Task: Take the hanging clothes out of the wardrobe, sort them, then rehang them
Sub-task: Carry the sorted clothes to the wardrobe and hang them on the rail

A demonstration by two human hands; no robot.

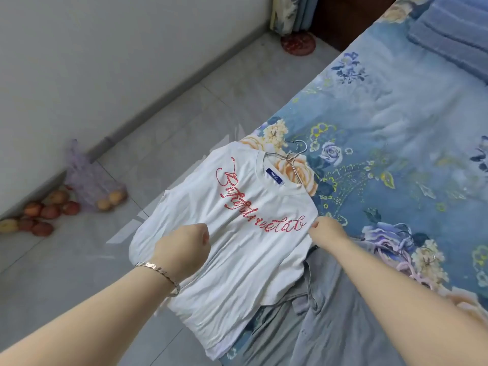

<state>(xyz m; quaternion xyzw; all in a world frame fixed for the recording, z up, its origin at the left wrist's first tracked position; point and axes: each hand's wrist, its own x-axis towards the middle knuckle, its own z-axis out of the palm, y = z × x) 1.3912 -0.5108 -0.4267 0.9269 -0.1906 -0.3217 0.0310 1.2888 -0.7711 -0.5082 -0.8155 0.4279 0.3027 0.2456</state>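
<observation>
Smoothing white red-lettered T-shirt (250,260) on metal wire hanger (292,159), flat on blue floral bed (396,122). left hand (184,249) clenches cloth, right hand (327,231) pinches edge. Best: pull evenly, keep hanger seated.

The shirt (237,247) is thin white cloth, matt and finely creased. Its red lettering (253,204) looks like small raised beads, though the view is too soft to be sure. The hanger (295,154) is thin shiny metal wire. The sheet (396,128) is smooth matt printed cloth, the grey garment (330,313) a duller, rumpled cloth. The floor (184,101) is glossy tile, the wall (79,62) matt. The bracelet (158,270) is bright metal. The bag (87,175) is thin translucent plastic.
</observation>
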